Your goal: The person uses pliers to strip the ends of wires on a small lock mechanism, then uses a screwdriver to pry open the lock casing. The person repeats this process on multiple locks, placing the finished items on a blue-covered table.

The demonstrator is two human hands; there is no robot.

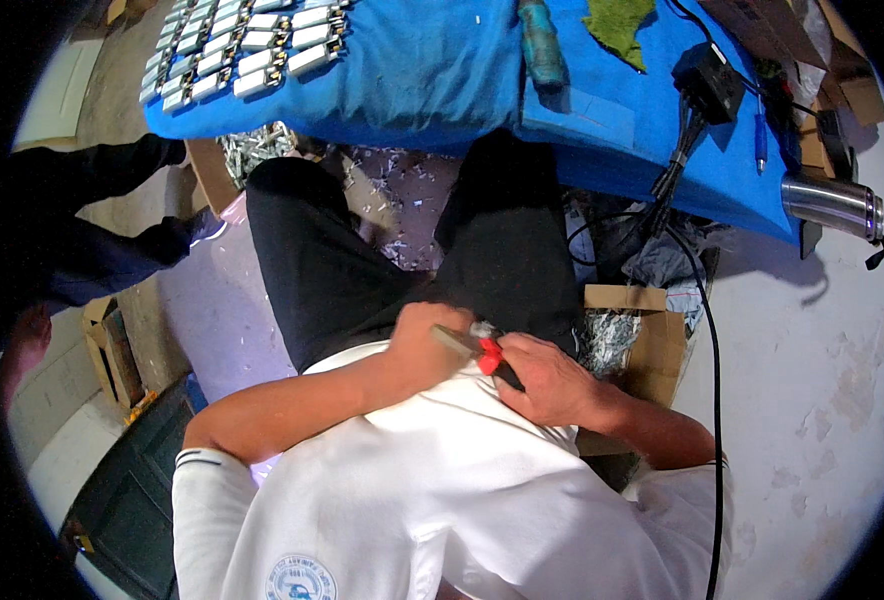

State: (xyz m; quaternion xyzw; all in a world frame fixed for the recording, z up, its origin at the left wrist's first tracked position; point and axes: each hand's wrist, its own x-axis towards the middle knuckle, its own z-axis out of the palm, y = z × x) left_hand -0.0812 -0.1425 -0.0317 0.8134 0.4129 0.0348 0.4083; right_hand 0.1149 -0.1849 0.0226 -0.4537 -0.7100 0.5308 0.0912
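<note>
Close to my lap, my left hand (428,345) is closed around a small pale rectangular block (455,341), its fingers slightly blurred. My right hand (545,380) grips a hand tool with a red and black handle (490,356). The tool's metal end meets the block between my hands, and its exact kind is hard to make out. On the blue-covered table ahead, rows of similar white blocks with small metal ends (252,45) lie at the far left.
A teal cylindrical tool (543,45), a green cloth (618,30), a black adapter with bundled cable (708,85), a blue pen (760,140) and a steel flask (832,205) are on the table. Cardboard boxes of small metal parts (614,340) stand below. Another person's legs (112,215) show at left.
</note>
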